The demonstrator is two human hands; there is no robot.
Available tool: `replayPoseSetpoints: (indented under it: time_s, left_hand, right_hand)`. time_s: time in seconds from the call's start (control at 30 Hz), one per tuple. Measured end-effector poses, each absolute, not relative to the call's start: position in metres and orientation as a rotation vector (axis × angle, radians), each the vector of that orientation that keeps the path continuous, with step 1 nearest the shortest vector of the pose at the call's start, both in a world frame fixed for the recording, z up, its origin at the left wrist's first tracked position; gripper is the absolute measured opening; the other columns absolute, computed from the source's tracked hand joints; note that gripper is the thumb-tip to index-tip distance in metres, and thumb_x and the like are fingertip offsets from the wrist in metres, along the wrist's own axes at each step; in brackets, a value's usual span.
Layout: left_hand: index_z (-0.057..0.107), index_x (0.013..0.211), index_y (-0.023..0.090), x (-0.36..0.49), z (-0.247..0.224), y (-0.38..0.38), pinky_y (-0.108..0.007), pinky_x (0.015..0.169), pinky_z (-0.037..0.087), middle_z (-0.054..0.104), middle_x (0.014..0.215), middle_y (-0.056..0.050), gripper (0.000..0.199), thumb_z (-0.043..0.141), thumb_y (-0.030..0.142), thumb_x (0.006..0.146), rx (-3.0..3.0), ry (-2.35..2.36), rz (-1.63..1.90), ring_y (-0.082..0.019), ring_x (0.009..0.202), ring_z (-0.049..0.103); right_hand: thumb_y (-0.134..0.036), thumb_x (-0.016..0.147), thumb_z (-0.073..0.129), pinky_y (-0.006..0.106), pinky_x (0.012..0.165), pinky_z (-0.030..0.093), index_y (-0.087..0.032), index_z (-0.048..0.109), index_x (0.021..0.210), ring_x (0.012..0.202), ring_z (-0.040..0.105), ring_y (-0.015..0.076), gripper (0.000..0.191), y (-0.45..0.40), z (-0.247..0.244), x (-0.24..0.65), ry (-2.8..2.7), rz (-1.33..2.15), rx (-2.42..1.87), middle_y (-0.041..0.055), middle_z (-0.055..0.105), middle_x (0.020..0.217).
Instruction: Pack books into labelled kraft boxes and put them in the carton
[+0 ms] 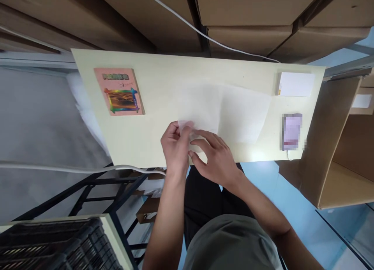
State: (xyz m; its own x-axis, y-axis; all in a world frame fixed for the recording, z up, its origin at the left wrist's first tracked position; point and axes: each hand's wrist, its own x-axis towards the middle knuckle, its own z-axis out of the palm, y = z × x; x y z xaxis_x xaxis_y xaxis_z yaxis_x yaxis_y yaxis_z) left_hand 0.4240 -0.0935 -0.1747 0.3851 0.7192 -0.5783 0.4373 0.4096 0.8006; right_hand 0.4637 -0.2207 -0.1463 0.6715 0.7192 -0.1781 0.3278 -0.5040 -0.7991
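A thin, see-through white paper sheet [245, 114] lies on the pale table with a fold or crease down its middle. Its near left corner is lifted and pinched between the thumb and fingers of my left hand [177, 145]. Just right of that corner is my right hand [217, 157], its fingers curved and apart. The right fingertips are close to the paper's near edge; whether they touch it I cannot tell. Nothing shows between the right thumb and forefinger.
On the pale table [154, 145] are a pink book [119, 91] at the left, a white box [296, 84] and a blurred phone-like item [291, 131] at the right. Cardboard boxes [248, 40] line the back. An open carton [336, 145] stands right; a black crate [64, 246] sits lower left.
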Motion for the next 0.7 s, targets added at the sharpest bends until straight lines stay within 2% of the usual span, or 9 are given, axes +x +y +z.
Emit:
replayPoseSetpoints:
  time_s: [0.13, 0.2, 0.3, 0.37, 0.47, 0.6, 0.67, 0.7]
  left_hand:
    - [0.074, 0.085, 0.022, 0.413, -0.202, -0.078, -0.025, 0.067, 0.048, 0.063, 0.076, 0.003, 0.023, 0.086, 0.041, 0.087, 1.27, 1.336, 0.291, -0.013, 0.069, 0.056]
    - [0.075, 0.085, 0.022, 0.406, -0.212, -0.071, -0.025, 0.066, 0.045, 0.056, 0.071, 0.004, 0.022, 0.086, 0.041, 0.088, 1.382, 1.36, 0.316, -0.013, 0.066, 0.05]
    - [0.078, 0.088, 0.022, 0.401, -0.222, -0.062, -0.027, 0.065, 0.043, 0.055, 0.07, 0.005, 0.021, 0.085, 0.041, 0.089, 1.519, 1.369, 0.349, -0.013, 0.064, 0.047]
    - [0.081, 0.091, 0.021, 0.402, -0.227, -0.055, -0.028, 0.067, 0.044, 0.06, 0.071, 0.005, 0.021, 0.084, 0.042, 0.089, 1.593, 1.381, 0.368, -0.014, 0.065, 0.049]
    - [0.082, 0.094, 0.019, 0.403, -0.235, -0.045, -0.029, 0.07, 0.048, 0.067, 0.075, 0.002, 0.022, 0.083, 0.04, 0.091, 1.69, 1.406, 0.365, -0.015, 0.067, 0.054]
    - [0.081, 0.097, 0.02, 0.402, -0.242, -0.035, -0.033, 0.079, 0.054, 0.07, 0.08, 0.0, 0.019, 0.081, 0.039, 0.094, 1.777, 1.377, 0.294, -0.016, 0.069, 0.057]
    - [0.08, 0.106, 0.021, 0.401, -0.241, -0.035, -0.036, 0.086, 0.058, 0.072, 0.092, -0.002, 0.021, 0.084, 0.036, 0.092, 1.812, 1.35, 0.335, -0.017, 0.076, 0.06]
    - [0.079, 0.115, 0.022, 0.401, -0.24, -0.037, -0.038, 0.091, 0.059, 0.073, 0.103, -0.004, 0.029, 0.087, 0.035, 0.09, 1.831, 1.332, 0.382, -0.019, 0.083, 0.064]
  right_hand:
    - [-0.039, 0.114, 0.061, 0.053, 0.124, 0.058, -0.028, 0.076, 0.133, 0.152, 0.065, 0.0297, 0.027, -0.233, -0.161, 0.478, -0.764, 0.603, -2.161, 0.0113, 0.073, 0.157]
    - [-0.044, 0.114, 0.06, 0.059, 0.129, 0.053, -0.029, 0.072, 0.145, 0.162, 0.055, 0.0324, 0.036, -0.244, -0.177, 0.491, -0.695, 0.535, -2.288, 0.0125, 0.066, 0.165]
    - [-0.05, 0.114, 0.059, 0.069, 0.135, 0.041, -0.029, 0.055, 0.169, 0.177, 0.029, 0.0376, 0.059, -0.261, -0.208, 0.509, -0.636, 0.469, -2.525, 0.0131, 0.044, 0.184]
    - [-0.054, 0.114, 0.058, 0.073, 0.137, 0.035, -0.025, 0.041, 0.179, 0.18, 0.018, 0.0409, 0.073, -0.27, -0.226, 0.516, -0.647, 0.454, -2.646, 0.0156, 0.031, 0.19]
    - [-0.06, 0.114, 0.055, 0.075, 0.138, 0.03, -0.022, 0.029, 0.183, 0.18, 0.014, 0.043, 0.083, -0.278, -0.243, 0.517, -0.667, 0.435, -2.745, 0.0179, 0.021, 0.192]
    - [-0.062, 0.114, 0.052, 0.075, 0.138, 0.029, -0.021, 0.026, 0.184, 0.18, 0.014, 0.0438, 0.085, -0.279, -0.247, 0.51, -0.646, 0.438, -2.775, 0.0183, 0.018, 0.193]
    - [-0.062, 0.114, 0.051, 0.076, 0.138, 0.029, -0.021, 0.026, 0.185, 0.18, 0.014, 0.0446, 0.086, -0.278, -0.246, 0.508, -0.631, 0.445, -2.781, 0.019, 0.018, 0.193]
    - [-0.062, 0.114, 0.051, 0.076, 0.138, 0.029, -0.02, 0.025, 0.185, 0.18, 0.014, 0.0449, 0.086, -0.277, -0.245, 0.507, -0.624, 0.442, -2.788, 0.0196, 0.019, 0.193]
